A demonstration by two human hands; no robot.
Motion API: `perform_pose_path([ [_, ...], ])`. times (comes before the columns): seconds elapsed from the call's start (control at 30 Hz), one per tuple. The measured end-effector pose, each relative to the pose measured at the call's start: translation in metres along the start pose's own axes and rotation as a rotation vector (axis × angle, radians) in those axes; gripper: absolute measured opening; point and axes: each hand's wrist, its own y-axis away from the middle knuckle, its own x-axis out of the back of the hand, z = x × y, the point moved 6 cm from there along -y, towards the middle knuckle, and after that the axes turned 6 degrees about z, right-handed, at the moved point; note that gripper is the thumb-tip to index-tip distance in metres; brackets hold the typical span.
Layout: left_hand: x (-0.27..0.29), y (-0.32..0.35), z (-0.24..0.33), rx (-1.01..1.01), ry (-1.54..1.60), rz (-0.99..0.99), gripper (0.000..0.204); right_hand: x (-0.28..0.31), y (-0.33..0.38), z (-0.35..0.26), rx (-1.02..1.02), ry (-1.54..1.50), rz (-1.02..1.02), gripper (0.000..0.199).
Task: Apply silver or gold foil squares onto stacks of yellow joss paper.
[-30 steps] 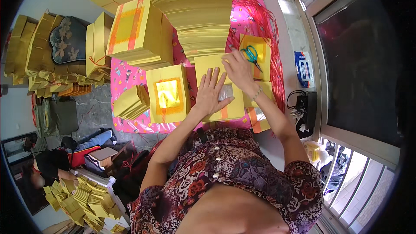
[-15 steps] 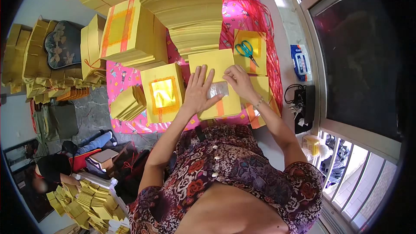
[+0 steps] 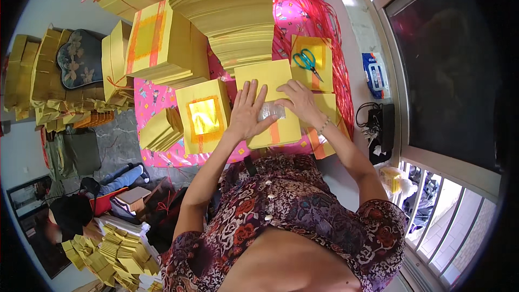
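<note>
My left hand point(image 3: 247, 112) lies flat with its fingers spread on a stack of yellow paper sheets point(image 3: 270, 78) on the pink cloth point(image 3: 147, 105). A small silver foil square point(image 3: 272, 111) sits on that stack between my hands. My right hand point(image 3: 300, 103) has its bent fingertips on the foil's right edge; I cannot tell whether it pinches the foil. Teal scissors point(image 3: 307, 61) rest on another yellow stack with an orange square point(image 3: 312, 49), beyond my right hand.
A yellow stack with a gold foil centre point(image 3: 203, 115) sits left of my left hand. Tall piles of yellow paper point(image 3: 232, 16) and tied bundles point(image 3: 162, 43) stand behind. Red string point(image 3: 335, 49) lies at the right, near a window point(image 3: 443, 76). More bundles lie on the floor point(image 3: 102, 254).
My right hand came down from near the scissors to the silver foil square. My left hand stayed flat on the yellow stack.
</note>
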Motion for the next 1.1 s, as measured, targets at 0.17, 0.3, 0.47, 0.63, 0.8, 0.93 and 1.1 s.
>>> perform_pose_path([
  [0.17,0.009,-0.012,-0.004,-0.018,-0.006,0.120,0.073,0.005,-0.006,-0.005,0.201,0.164,0.014,0.027],
  [0.3,0.017,-0.023,-0.008,-0.053,-0.119,0.267,0.055,0.014,-0.018,-0.009,0.195,0.113,0.056,0.029],
  [0.47,0.030,-0.031,-0.005,-0.056,-0.247,0.402,0.056,0.027,-0.022,-0.001,-0.065,0.086,0.328,0.055],
  [0.63,0.042,-0.035,0.024,-0.095,-0.214,0.405,0.060,0.020,0.001,0.043,-0.873,-0.936,0.226,0.043],
  [0.8,0.048,-0.013,0.060,-0.200,-0.075,0.443,0.063,0.051,0.042,0.063,-0.852,-1.023,0.263,0.038],
  [0.93,0.038,0.020,0.051,-0.154,0.150,0.477,0.063,0.072,0.098,0.101,-0.948,-1.049,0.367,0.032],
  [1.1,0.010,0.045,0.037,-0.113,0.220,0.315,0.052,0.050,0.172,0.143,-1.011,-0.903,0.336,0.028],
])
